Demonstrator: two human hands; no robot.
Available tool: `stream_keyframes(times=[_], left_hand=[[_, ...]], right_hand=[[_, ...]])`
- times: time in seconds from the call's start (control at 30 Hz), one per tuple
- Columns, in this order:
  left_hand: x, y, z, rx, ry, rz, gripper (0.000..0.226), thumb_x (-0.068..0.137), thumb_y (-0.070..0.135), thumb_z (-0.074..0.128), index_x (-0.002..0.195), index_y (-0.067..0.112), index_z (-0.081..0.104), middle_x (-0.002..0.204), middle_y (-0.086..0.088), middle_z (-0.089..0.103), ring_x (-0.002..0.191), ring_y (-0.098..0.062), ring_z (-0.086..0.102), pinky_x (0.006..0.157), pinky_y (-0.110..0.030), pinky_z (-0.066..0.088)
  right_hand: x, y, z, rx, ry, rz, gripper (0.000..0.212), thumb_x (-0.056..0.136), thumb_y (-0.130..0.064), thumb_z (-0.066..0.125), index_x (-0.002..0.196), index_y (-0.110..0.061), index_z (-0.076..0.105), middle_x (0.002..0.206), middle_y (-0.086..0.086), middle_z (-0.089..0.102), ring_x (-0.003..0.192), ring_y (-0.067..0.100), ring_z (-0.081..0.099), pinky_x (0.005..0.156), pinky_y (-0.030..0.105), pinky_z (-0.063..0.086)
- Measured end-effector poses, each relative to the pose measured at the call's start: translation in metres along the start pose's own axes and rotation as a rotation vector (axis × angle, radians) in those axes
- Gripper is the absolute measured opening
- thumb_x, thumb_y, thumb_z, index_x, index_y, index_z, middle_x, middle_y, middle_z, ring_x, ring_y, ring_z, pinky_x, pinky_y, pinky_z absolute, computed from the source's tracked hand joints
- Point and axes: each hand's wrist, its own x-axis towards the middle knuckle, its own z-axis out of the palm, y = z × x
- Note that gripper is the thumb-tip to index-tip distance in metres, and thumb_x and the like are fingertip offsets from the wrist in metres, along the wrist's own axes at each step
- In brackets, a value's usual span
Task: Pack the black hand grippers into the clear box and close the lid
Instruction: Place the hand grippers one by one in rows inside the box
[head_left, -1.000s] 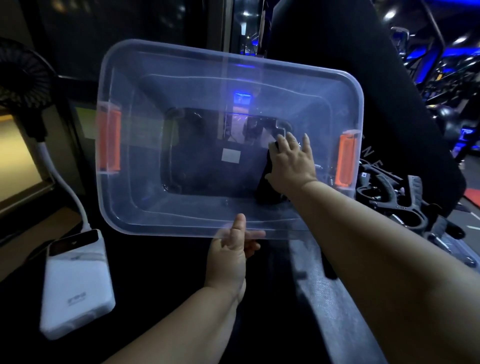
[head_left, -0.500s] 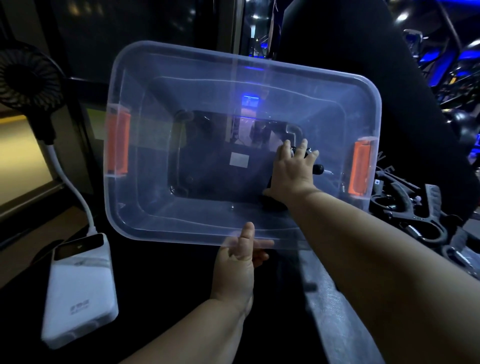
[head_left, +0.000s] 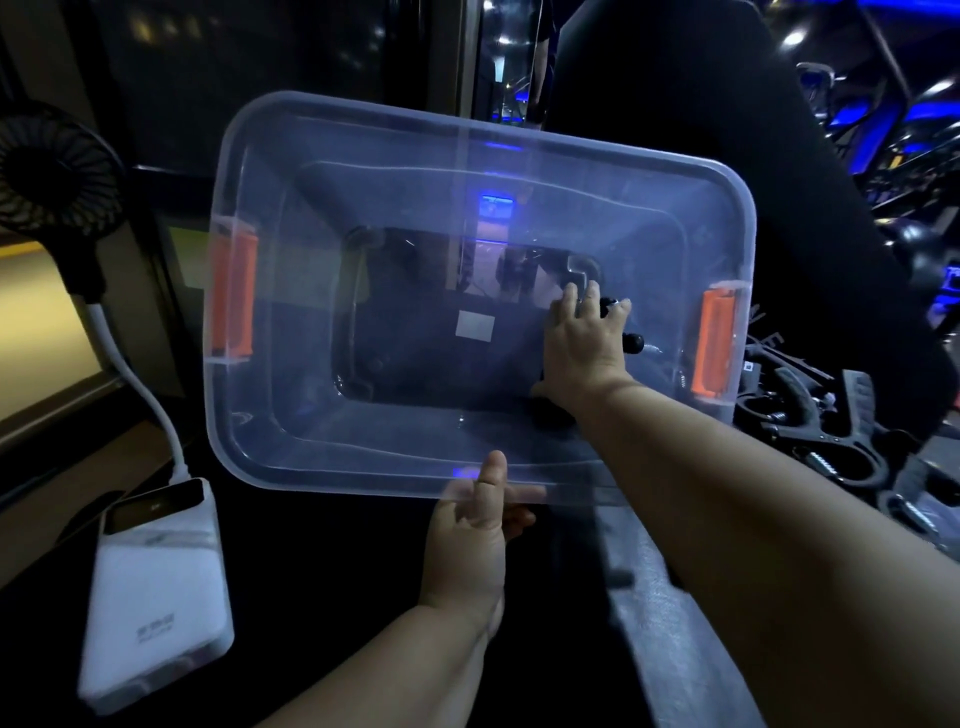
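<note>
Your right hand (head_left: 582, 358), reaching into the clear box (head_left: 291, 415) at centre right of the frame, curls its fingers over a black hand gripper (head_left: 635, 343); your palm hides all but a knobbed handle end. Your left hand (head_left: 467, 545), lower centre, pinches the box's near rim, thumb inside, fingers blurred through the plastic. The box tilts open toward you, translucent and round-cornered, an orange latch (head_left: 232, 296) on each short side. More ribbed black grippers (head_left: 810, 415) lie piled at the right edge, partly cut off. Lower left, a glossy white power bank (head_left: 156, 592) joins a bent white neck to a dark round fan (head_left: 57, 171).
</note>
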Motion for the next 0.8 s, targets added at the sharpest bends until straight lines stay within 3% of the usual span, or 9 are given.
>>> stream_keyframes(times=[0.23, 0.4, 0.5, 0.57, 0.6, 0.67, 0.8], left_hand=[[-0.001, 0.001, 0.001, 0.002, -0.002, -0.025, 0.028, 0.091, 0.031, 0.052, 0.077, 0.007, 0.058, 0.069, -0.009, 0.068, 0.05, -0.005, 0.057, 0.056, -0.021, 0.047], [-0.002, 0.003, -0.002, -0.001, -0.036, -0.038, 0.048, 0.087, 0.037, 0.053, 0.098, -0.009, 0.06, 0.075, -0.012, 0.063, 0.053, -0.005, 0.056, 0.059, -0.021, 0.044], [-0.003, 0.002, -0.003, -0.011, -0.037, -0.023, 0.035, 0.09, 0.035, 0.052, 0.078, 0.003, 0.059, 0.069, -0.009, 0.06, 0.051, -0.006, 0.055, 0.06, -0.024, 0.043], [-0.003, 0.001, -0.003, -0.002, -0.035, -0.017, 0.031, 0.09, 0.034, 0.053, 0.071, 0.01, 0.055, 0.069, -0.009, 0.059, 0.054, -0.009, 0.055, 0.063, -0.026, 0.042], [-0.004, 0.001, -0.004, 0.005, -0.042, -0.012, 0.03, 0.088, 0.036, 0.054, 0.072, 0.011, 0.055, 0.072, -0.011, 0.06, 0.056, -0.01, 0.056, 0.063, -0.027, 0.043], [-0.005, 0.001, -0.004, 0.012, -0.055, 0.002, 0.031, 0.084, 0.039, 0.055, 0.072, 0.011, 0.057, 0.074, -0.012, 0.065, 0.059, -0.012, 0.058, 0.063, -0.025, 0.045], [-0.006, 0.0, -0.005, 0.021, -0.077, 0.01, 0.03, 0.092, 0.034, 0.051, 0.078, 0.01, 0.06, 0.075, -0.006, 0.074, 0.058, -0.007, 0.06, 0.062, -0.021, 0.046]], right_hand=[[-0.011, 0.011, -0.016, 0.087, 0.039, -0.044, 0.104, 0.075, -0.075, 0.053, 0.151, -0.014, 0.017, 0.16, 0.012, 0.005, 0.147, 0.033, -0.005, 0.109, 0.067, 0.008], [-0.037, 0.018, -0.028, 0.243, 0.04, 0.007, 0.094, 0.08, -0.074, 0.046, 0.151, -0.02, 0.016, 0.161, 0.01, -0.001, 0.147, 0.03, -0.012, 0.112, 0.063, 0.001], [-0.07, 0.022, -0.029, 0.486, 0.183, 0.058, 0.081, 0.078, -0.067, 0.056, 0.141, -0.02, 0.037, 0.155, 0.01, 0.024, 0.145, 0.031, 0.009, 0.112, 0.054, 0.019], [-0.096, 0.027, -0.023, 0.615, 0.413, 0.067, 0.061, 0.077, -0.057, 0.062, 0.122, -0.017, 0.058, 0.129, 0.009, 0.053, 0.125, 0.034, 0.042, 0.094, 0.047, 0.045], [-0.109, 0.03, -0.017, 0.665, 0.533, 0.062, 0.05, 0.077, -0.053, 0.062, 0.111, -0.016, 0.064, 0.112, 0.007, 0.061, 0.109, 0.034, 0.052, 0.081, 0.043, 0.051], [-0.133, 0.037, -0.004, 0.748, 0.677, 0.045, 0.033, 0.082, -0.044, 0.059, 0.096, -0.015, 0.068, 0.092, 0.004, 0.063, 0.089, 0.03, 0.057, 0.071, 0.036, 0.049], [-0.173, 0.053, 0.022, 0.86, 0.752, 0.113, 0.024, 0.089, -0.036, 0.056, 0.087, -0.013, 0.064, 0.082, 0.001, 0.059, 0.081, 0.024, 0.054, 0.073, 0.03, 0.042]])
